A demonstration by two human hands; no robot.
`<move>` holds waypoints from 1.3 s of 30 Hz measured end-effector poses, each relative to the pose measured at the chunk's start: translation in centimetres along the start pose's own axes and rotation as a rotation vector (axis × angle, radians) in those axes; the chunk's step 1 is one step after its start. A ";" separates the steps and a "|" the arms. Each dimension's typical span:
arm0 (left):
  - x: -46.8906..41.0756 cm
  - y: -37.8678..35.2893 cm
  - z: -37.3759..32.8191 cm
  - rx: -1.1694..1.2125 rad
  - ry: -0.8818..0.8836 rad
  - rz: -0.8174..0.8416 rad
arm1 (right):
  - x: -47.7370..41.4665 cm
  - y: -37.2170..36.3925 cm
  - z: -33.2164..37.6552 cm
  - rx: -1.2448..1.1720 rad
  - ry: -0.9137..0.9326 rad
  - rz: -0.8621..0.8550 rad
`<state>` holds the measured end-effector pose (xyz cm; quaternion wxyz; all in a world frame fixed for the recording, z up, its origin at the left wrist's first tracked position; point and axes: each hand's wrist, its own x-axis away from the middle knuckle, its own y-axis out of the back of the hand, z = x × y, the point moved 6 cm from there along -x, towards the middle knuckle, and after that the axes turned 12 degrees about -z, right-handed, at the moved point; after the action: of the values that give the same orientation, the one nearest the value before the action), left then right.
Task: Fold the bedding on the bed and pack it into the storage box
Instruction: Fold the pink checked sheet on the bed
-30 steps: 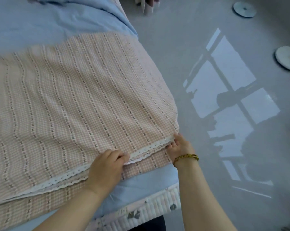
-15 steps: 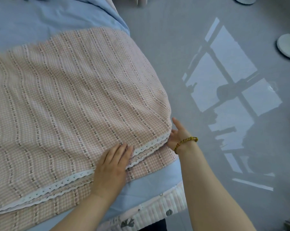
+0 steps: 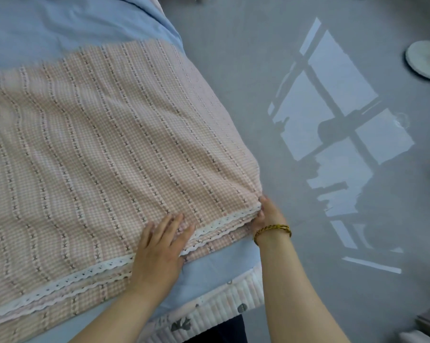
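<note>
The grey floor (image 3: pixel 233 70) extends to the right of the bedding and carries a bright window-shaped patch of light (image 3: pixel 332 95). The bed (image 3: pixel 48 33), covered with a blue sheet, lies beneath the bedding and shows beyond its far edge and along its near edge. The bedding (image 3: pixel 110 144), a pink checked cover with dotted stripes, lies flat on the bed in stacked layers. Its right side reaches the right side of the bed. A white quilted mattress edge (image 3: pixel 221 305) with dark printed figures runs below the near edge of the bedding. My left hand (image 3: pixel 159 251) rests palm down on the near edge of the bedding, fingers (image 3: pixel 176 224) straight and spread wide, pressing the top layer across the white lace trim (image 3: pixel 221 222). My right hand (image 3: pixel 268 214) is at the near right corner of the bedding, thumb against the stacked layers. The other fingers are hidden by the fabric, so I cannot tell whether they grip it. A white round object (image 3: pixel 424 60) lies on the floor well apart from the bedding, to its far right. A braided yellow bracelet (image 3: pixel 273 230) encircles my right wrist, just beside the bedding corner.
</note>
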<state>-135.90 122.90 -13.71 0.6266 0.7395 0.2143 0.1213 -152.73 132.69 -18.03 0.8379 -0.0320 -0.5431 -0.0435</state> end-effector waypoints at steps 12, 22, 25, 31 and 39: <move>-0.6 2.3 -0.6 0.078 -0.018 -0.168 | 0.5 -1.5 4.3 -0.132 0.109 0.037; -9.2 0.2 -5.2 0.050 0.016 -0.111 | -2.3 -3.1 0.4 0.163 -0.356 0.270; -12.8 0.7 -6.3 0.044 0.161 -0.116 | -3.0 -4.8 4.3 0.101 -0.303 0.287; -15.4 4.3 -7.0 0.109 0.388 -0.241 | -2.7 -4.9 8.1 -0.036 -0.313 0.273; -14.7 4.7 -8.1 0.018 0.244 -0.209 | -5.2 -8.1 11.8 0.070 -0.202 0.223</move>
<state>-151.63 122.53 -6.32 0.5982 0.6986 0.3657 0.1427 -166.47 125.98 -17.88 0.7793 -0.0673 -0.6189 0.0723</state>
